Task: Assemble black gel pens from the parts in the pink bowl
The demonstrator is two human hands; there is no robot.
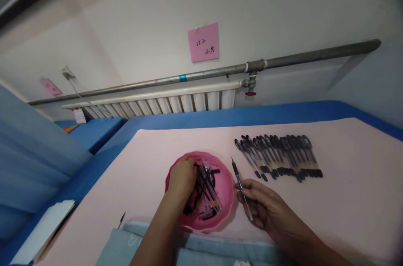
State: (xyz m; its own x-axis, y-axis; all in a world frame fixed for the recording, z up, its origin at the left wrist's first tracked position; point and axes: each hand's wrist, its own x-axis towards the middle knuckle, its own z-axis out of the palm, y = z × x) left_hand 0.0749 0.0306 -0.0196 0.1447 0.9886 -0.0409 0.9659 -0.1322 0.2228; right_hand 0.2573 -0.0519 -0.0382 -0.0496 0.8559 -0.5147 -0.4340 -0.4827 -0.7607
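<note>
My left hand reaches into a pink bowl full of several black pen parts; its fingers curl down among them, and what they grip is hidden. My right hand sits just right of the bowl, pinched on an uncapped pen with its tip pointing up and away. A neat row of several capped black pens lies on the pink table cover beyond my right hand.
A blue surface borders the pink cover, with a white radiator and grey pipe on the wall behind. A pink note hangs on the wall. White paper lies at the lower left; pale cloth covers the near edge.
</note>
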